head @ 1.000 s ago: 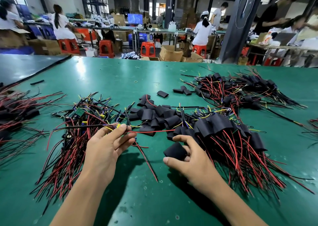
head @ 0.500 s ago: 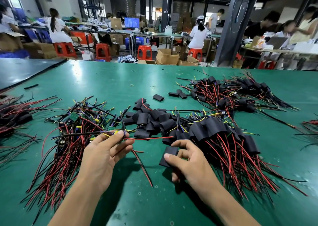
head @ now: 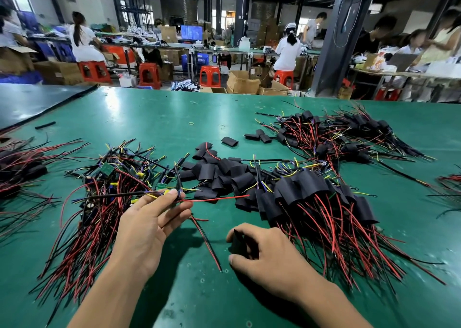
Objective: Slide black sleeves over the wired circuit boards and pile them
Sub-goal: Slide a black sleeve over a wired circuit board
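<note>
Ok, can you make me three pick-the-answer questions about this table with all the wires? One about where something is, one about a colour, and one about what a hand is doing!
1. Where is the pile of unsleeved boards?
A. left of the hands
B. on the floor
C. in a box

2. What colour is the table?
A. white
B. green
C. orange

3. What is the right hand doing?
A. lying flat, empty
B. holding a black sleeve
C. holding scissors

Answers: 1 A, bare boards lie left. 2 B, its top is green. 3 B, fingers wrap the sleeve.

unsleeved boards [head: 104, 190] left | loose sleeves [head: 214, 170] ctr – sleeved pile [head: 311, 198] right
</note>
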{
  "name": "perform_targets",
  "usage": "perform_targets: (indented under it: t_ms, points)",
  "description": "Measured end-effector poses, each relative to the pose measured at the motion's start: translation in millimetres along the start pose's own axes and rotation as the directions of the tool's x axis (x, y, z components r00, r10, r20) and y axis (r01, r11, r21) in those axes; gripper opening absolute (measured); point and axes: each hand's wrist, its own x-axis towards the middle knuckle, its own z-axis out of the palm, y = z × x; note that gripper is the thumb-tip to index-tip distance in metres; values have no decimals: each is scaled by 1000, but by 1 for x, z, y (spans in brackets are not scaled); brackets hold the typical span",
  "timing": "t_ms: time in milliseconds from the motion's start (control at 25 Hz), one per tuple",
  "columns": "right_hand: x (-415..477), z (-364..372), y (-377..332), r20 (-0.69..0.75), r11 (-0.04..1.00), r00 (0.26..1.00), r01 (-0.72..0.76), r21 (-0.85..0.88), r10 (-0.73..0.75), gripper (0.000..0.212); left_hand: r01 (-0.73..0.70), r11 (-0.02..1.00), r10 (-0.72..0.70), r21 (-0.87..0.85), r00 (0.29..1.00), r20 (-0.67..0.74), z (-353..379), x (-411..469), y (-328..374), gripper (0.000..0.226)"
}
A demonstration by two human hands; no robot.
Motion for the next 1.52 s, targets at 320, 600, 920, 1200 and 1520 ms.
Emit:
perform_targets:
  t_ms: [320, 600, 920, 1200, 1520]
  points:
    - [2, -12, -1, -49, 960, 997, -40, 279, 55, 44, 40, 998, -39, -55, 999, 34, 1, 0, 3, 3]
    - [7, -27, -15, -309, 469, 927, 181, 865, 212, 63, 47, 995, -39, -90, 996, 85, 0, -1, 11, 5]
    - [5, -31, -21, -307, 473, 919, 162, 866, 247, 26, 73, 991, -63, -109, 993, 98, 1, -3, 13, 3]
    - [5, -23, -20, -281, 502, 937, 145, 852, 206, 41, 68, 995, -59, -72, 990, 131, 2, -4, 8, 9]
    - [4, -25, -21, -239, 394, 940, 130, 910, 242, 46, 67, 993, -54, -96, 990, 134, 2, -3, 9, 19]
